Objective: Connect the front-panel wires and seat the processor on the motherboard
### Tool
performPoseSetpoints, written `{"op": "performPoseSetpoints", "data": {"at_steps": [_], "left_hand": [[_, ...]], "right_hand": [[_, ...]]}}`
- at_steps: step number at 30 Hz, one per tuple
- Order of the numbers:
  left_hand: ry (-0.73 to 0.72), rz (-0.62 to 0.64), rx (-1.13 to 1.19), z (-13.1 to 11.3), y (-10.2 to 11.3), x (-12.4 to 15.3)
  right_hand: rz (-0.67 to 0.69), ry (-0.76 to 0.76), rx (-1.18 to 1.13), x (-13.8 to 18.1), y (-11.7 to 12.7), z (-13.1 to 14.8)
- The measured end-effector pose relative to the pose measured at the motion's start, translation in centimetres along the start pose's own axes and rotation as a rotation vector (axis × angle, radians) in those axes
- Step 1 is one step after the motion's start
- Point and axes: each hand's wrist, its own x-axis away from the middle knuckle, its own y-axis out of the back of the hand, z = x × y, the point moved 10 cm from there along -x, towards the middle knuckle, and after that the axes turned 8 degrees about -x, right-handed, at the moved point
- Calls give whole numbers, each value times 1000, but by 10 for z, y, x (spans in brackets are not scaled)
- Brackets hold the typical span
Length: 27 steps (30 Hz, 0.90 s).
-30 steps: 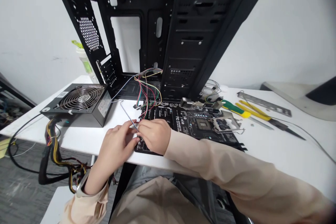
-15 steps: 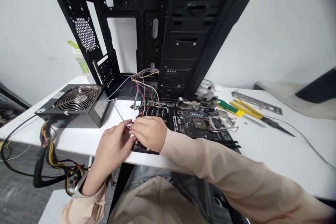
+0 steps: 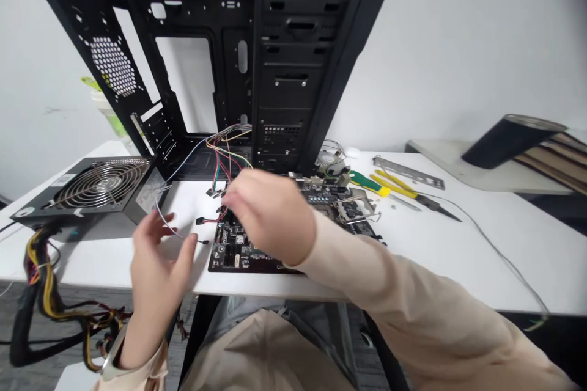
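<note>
Just beside the left fingers, a thin pale wire.

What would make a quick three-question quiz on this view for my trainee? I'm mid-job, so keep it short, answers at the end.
1. Multiple choice: which thing does the right hand partly hide from the camera?
A) the power supply
B) the board
C) the bottle

2. True or false: the screwdriver lies beside the pliers.

3. Fill in the blank: the pale wire near the left hand ends in a plug that is ____ in colour.

Key: 1. B; 2. True; 3. black
</note>
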Motion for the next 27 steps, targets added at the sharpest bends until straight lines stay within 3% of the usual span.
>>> {"op": "performPoseSetpoints", "data": {"at_steps": [3,6,9,11,15,17,19,22,27], "left_hand": [[-42,-254,67,-9,25,10],[-132,-380,52,-30,36,15],[-390,-464,175,-76,42,19],[-650,-382,268,-121,36,25],[-1042,119,78,-201,-21,55],[-1155,240,-30,-218,-45,74],[-1253,328,-103,-223,-66,93],[-1357,407,-144,-217,-89,114],[-1310,383,-207,-201,-105,112]], "right_hand": [[-201,8,67,-3,76,9],[-366,14,172,10,135,5],[-479,-54,301,30,170,-21],[-573,-139,344,47,187,-51],[-635,-211,336,80,193,-119],[-619,-324,314,99,190,-161],[-574,-467,263,120,185,-201],[-323,-653,218,142,163,-247],[-17,-660,254,158,136,-260]]}}
